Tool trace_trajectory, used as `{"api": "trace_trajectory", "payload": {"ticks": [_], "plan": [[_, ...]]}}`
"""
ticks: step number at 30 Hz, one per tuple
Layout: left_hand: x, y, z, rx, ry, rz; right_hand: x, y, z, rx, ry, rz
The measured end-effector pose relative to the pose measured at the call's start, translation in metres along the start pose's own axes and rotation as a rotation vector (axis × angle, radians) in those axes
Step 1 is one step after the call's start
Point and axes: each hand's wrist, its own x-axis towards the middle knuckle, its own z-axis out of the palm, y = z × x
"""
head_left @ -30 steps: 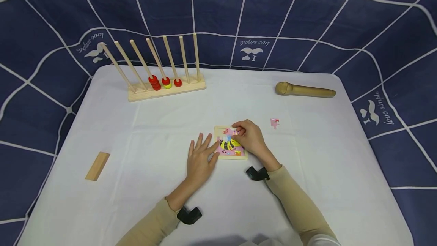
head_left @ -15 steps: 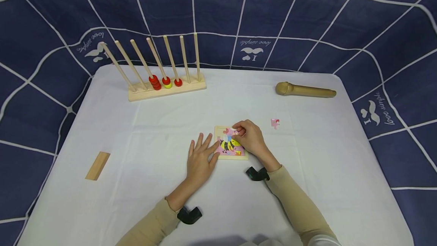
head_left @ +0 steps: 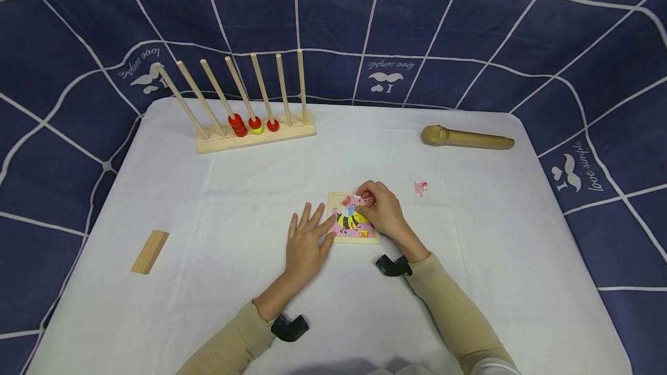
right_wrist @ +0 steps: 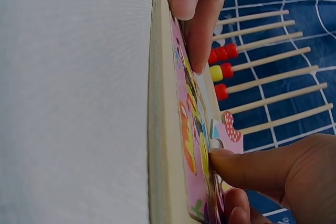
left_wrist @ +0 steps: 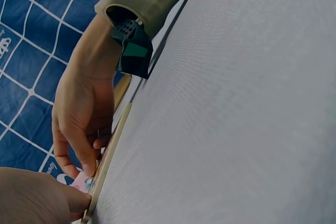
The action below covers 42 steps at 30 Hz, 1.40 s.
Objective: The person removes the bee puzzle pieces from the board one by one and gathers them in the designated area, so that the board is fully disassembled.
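Note:
A small wooden jigsaw puzzle (head_left: 350, 233) with a bee picture on pink lies on the table between the two hands. My left hand (head_left: 304, 250) rests at its left edge, fingers straight and spread, with index finger and thumb touching the frame. At the upper right of the puzzle, my right hand (head_left: 383, 210) pinches a pink jigsaw piece with thumb and fingers. In the right wrist view that jigsaw piece (right_wrist: 229, 132), marked with a red spotted shape, stands tilted up from the board. One loose pink piece (head_left: 421, 188) lies to the right of the puzzle.
A wooden bead rack (head_left: 255, 139) with upright pegs and several red and yellow beads stands at the back left. A brown toy microphone (head_left: 469, 137) lies at the back right, a wooden block (head_left: 149, 252) at the left. Dark blue cloth (head_left: 333, 16) hangs around the white table.
My right hand has risen very slightly over the puzzle, and the spotted piece by its fingers looks more tilted up. My left hand stays in place.

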Motion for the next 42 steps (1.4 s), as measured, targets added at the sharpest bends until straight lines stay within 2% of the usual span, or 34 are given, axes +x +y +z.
{"api": "trace_trajectory", "payload": {"ticks": [5, 9, 18, 24, 30, 36, 42], "plan": [[0.0, 0.001, -0.001, 0.008, 0.003, 0.0, 0.0, -0.001, 0.0, 0.015, 0.008, -0.021], [0.0, 0.001, -0.001, 0.007, -0.001, -0.004, 0.0, -0.001, -0.002, 0.06, 0.002, -0.008], [-0.001, 0.003, -0.001, -0.009, 0.013, 0.008, 0.002, -0.001, -0.017, 0.305, 0.078, 0.079], [0.0, 0.002, 0.0, -0.009, 0.017, 0.008, -0.001, 0.0, -0.038, 0.352, 0.117, 0.147], [0.0, 0.002, 0.0, -0.006, 0.013, -0.002, -0.007, -0.002, -0.077, 0.305, 0.226, 0.202], [0.0, 0.002, 0.0, -0.006, 0.013, -0.002, -0.012, 0.04, -0.106, 0.288, 0.351, 0.293], [0.0, 0.002, 0.0, -0.003, 0.005, -0.005, -0.018, 0.076, -0.122, 0.167, 0.392, 0.378]]}}
